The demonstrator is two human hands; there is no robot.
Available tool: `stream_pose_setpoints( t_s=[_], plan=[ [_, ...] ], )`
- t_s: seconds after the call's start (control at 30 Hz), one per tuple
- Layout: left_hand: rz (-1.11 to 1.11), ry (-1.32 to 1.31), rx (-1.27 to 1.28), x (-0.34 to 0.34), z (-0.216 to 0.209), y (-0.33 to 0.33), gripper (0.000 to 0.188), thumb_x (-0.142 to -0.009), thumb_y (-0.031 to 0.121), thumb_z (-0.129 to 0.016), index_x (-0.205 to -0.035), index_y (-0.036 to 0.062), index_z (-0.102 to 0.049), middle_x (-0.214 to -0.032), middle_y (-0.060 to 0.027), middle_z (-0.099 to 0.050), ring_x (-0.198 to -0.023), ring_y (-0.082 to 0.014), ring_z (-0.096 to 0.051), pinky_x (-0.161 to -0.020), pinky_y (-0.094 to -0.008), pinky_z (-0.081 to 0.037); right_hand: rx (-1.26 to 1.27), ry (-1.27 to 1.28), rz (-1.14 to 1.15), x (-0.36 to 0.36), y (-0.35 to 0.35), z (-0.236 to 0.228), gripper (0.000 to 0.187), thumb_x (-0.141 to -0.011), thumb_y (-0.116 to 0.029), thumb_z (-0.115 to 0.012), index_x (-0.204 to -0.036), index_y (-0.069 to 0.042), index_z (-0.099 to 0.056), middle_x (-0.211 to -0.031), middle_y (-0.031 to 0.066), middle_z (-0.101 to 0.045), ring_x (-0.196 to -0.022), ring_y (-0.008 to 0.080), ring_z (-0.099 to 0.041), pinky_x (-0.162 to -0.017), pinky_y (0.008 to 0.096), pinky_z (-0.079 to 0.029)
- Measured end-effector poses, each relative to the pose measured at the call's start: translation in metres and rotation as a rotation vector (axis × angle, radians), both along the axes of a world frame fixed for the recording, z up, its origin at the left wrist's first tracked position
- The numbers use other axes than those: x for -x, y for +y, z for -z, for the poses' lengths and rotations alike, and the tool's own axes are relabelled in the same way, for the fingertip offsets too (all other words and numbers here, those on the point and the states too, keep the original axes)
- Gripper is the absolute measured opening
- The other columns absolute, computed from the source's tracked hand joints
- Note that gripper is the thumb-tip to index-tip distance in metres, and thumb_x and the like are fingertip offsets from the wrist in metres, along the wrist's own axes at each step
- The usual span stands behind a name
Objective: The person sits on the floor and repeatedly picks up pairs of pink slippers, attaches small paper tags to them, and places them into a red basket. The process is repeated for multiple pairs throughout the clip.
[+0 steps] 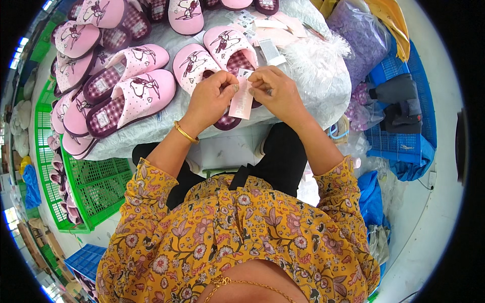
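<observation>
Flowered shirt (237,222) sits behind the fingers (225,77); those of the left hand (213,96) pinch a pink tag (240,104), slippers (225,43) beneath; the right hand's (278,92) press together at its edge. Uneven pulling could tear it.

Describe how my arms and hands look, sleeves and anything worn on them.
Your left hand is ungloved, with a smooth gold-coloured bangle at the wrist. Your right hand is ungloved too, and no bangle shows there. The left sleeve and right sleeve match: mustard yellow, printed with pinkish and white flowers, ending well short of the wrists.
</observation>
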State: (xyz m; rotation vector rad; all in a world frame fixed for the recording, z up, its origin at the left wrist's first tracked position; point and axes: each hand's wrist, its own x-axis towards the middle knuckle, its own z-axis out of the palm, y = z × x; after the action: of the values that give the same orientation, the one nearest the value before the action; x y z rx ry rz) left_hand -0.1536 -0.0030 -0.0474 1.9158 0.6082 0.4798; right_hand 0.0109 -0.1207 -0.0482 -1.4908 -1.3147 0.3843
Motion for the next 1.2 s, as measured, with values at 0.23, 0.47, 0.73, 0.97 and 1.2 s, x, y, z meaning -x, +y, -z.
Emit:
stream_pose_setpoints(
  t_s=[0.23, 0.47, 0.73, 0.97, 1.2],
  plan=[
    [0.001, 0.008, 0.071, 0.0001, -0.0036, -0.0015, 0.011, -0.094, 0.01, -0.06, -0.099, 0.0004, -0.062, -0.083, -0.0002, -0.063, -0.065, -0.004, -0.055, -0.059, -0.0207, -0.046, 0.005, -0.155, 0.101, 0.003, -0.0012, -0.0026, 0.011, -0.082, -0.003, -0.071, -0.092, -0.003, -0.067, -0.088, 0.0082, -0.065, -0.075, 0.0188, -0.064, -0.067, 0.0296, -0.051],
    [-0.004, -0.014, 0.047, -0.0046, -0.007, -0.0035, 0.013, -0.093, 0.009, -0.06, -0.103, 0.0006, -0.063, -0.085, -0.0003, -0.064, -0.065, -0.0041, -0.054, -0.058, -0.0207, -0.046, 0.124, 0.024, 0.077, 0.0047, -0.0002, 0.0009, 0.012, -0.087, -0.006, -0.069, -0.098, -0.001, -0.069, -0.09, 0.0045, -0.068, -0.079, 0.0095, -0.064, -0.071, 0.0248, -0.052],
    [-0.002, -0.004, 0.026, -0.0061, -0.0056, -0.0041, 0.014, -0.093, 0.011, -0.062, -0.101, 0.0004, -0.064, -0.085, -0.0006, -0.064, -0.067, -0.0045, -0.053, -0.059, -0.0212, -0.044, 0.137, 0.033, 0.083, 0.0064, 0.0015, -0.0016, 0.013, -0.085, -0.006, -0.069, -0.098, -0.002, -0.07, -0.09, 0.0095, -0.069, -0.078, 0.018, -0.067, -0.071, 0.0292, -0.052],
    [-0.003, -0.01, -0.057, -0.0083, -0.0007, -0.0033, 0.013, -0.092, 0.01, -0.063, -0.1, 0.0001, -0.064, -0.084, -0.0013, -0.065, -0.068, -0.0048, -0.053, -0.061, -0.022, -0.045, 0.142, -0.012, 0.058, 0.005, 0.002, 0.0001, 0.012, -0.085, -0.006, -0.07, -0.097, -0.004, -0.071, -0.086, 0.0049, -0.067, -0.075, 0.0116, -0.063, -0.068, 0.0261, -0.05],
    [0.009, -0.16, 0.305, -0.0071, 0.0012, -0.0023, 0.013, -0.091, 0.003, -0.063, -0.103, 0.002, -0.059, -0.085, -0.0006, -0.063, -0.071, -0.0051, -0.056, -0.062, -0.0203, -0.047, 0.14, -0.04, 0.005, 0.0063, 0.0022, -0.0027, 0.009, -0.085, -0.003, -0.069, -0.094, -0.006, -0.071, -0.084, 0.0037, -0.064, -0.071, 0.0108, -0.06, -0.064, 0.0265, -0.048]
  ],
)
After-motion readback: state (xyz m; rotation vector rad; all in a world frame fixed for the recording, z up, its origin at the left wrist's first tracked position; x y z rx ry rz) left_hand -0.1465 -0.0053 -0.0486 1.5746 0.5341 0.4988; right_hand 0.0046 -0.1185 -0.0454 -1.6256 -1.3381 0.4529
